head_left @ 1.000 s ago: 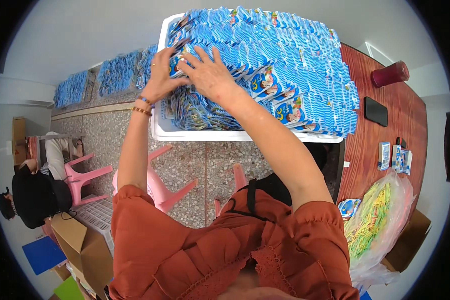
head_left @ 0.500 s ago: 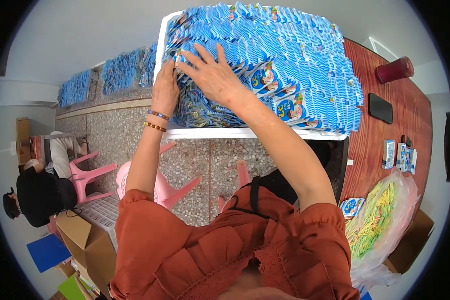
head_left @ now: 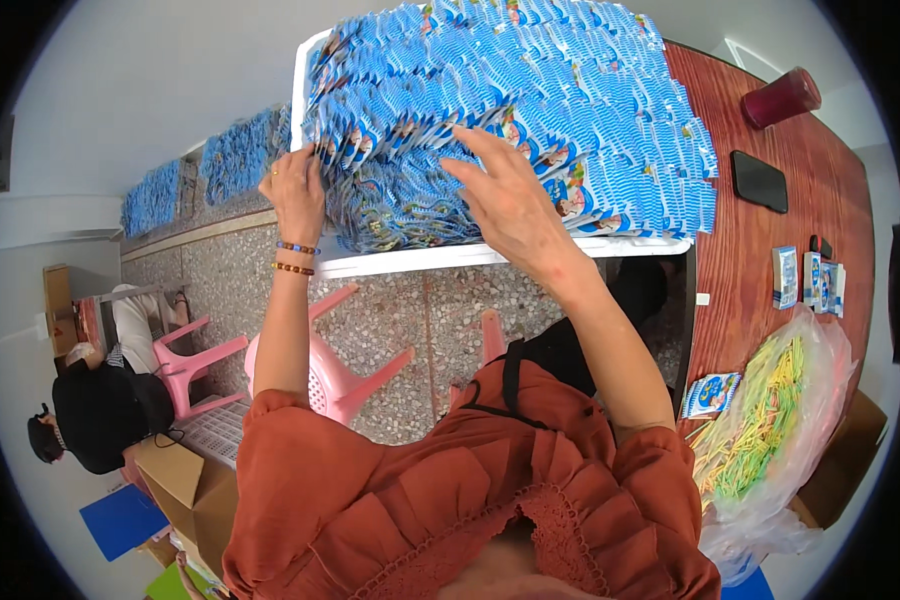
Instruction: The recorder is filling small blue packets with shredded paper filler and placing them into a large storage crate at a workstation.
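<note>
A white tray (head_left: 490, 256) stands at the near edge of a reddish wooden table (head_left: 770, 240), heaped with rows of small blue-and-white sachets (head_left: 570, 90). My left hand (head_left: 295, 190) rests on the left end of the heap, its fingers pressed against the outer sachets beside the tray's left rim. My right hand (head_left: 505, 195) lies spread flat on top of the sachets near the front middle, fingers apart. Neither hand visibly grips a sachet. Beaded bracelets circle my left wrist.
On the table lie a dark red cup (head_left: 782, 97), a black phone (head_left: 759, 181), a few small blue packets (head_left: 808, 277), one loose sachet (head_left: 712, 393) and a clear bag of yellow-green strips (head_left: 770, 420). Pink plastic chairs (head_left: 320, 370) stand below. A seated person (head_left: 95, 410), cardboard boxes (head_left: 185, 490).
My left hand slid from the top of the heap down to its left end. My right hand shifted rightward across the sachets. The view has drawn closer to the tray.
</note>
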Available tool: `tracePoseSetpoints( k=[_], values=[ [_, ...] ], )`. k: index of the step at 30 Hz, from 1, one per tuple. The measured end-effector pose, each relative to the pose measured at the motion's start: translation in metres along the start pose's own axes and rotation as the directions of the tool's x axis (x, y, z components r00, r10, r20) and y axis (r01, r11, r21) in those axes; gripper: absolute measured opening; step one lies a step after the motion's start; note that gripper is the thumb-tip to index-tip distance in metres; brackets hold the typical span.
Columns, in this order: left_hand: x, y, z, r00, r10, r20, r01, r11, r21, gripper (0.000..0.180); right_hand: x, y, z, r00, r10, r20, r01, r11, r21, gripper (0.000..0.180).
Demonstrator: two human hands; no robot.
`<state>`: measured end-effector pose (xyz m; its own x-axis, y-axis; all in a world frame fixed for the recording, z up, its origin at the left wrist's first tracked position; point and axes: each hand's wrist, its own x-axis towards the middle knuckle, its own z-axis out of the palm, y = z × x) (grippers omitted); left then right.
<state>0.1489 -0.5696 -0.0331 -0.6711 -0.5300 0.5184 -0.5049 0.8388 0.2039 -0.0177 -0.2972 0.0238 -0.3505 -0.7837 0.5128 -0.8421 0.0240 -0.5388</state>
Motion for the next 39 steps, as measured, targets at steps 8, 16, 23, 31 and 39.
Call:
tracePoseSetpoints(
  k=[8, 16, 23, 31, 39],
  values=[
    [0.004, -0.002, 0.004, 0.999, -0.036, 0.019, 0.035, 0.998, 0.054, 0.022, -0.043, 0.002, -0.035, 0.988, 0.152, 0.006, -0.152, 0.987, 0.051, 0.036],
    [0.027, 0.032, 0.013, 0.957, -0.23, -0.176, 0.146, 0.907, -0.394, 0.031, -0.091, 0.005, -0.078, 0.948, 0.303, -0.094, -0.289, 0.947, 0.14, 0.031],
    [0.02, 0.007, 0.009, 0.893, -0.434, -0.116, 0.222, 0.652, -0.725, 0.036, -0.099, -0.001, -0.087, 0.94, 0.326, -0.096, -0.306, 0.935, 0.182, 0.028],
    [-0.026, 0.035, -0.032, 0.997, -0.057, 0.054, 0.048, 0.986, 0.157, 0.026, -0.104, 0.0, -0.081, 0.956, 0.292, -0.033, -0.284, 0.947, 0.148, 0.025],
    [0.015, 0.019, -0.019, 0.987, 0.163, 0.005, -0.161, 0.967, 0.198, 0.011, -0.113, -0.002, -0.083, 0.951, 0.308, -0.02, -0.303, 0.944, 0.134, 0.024]
  ],
)
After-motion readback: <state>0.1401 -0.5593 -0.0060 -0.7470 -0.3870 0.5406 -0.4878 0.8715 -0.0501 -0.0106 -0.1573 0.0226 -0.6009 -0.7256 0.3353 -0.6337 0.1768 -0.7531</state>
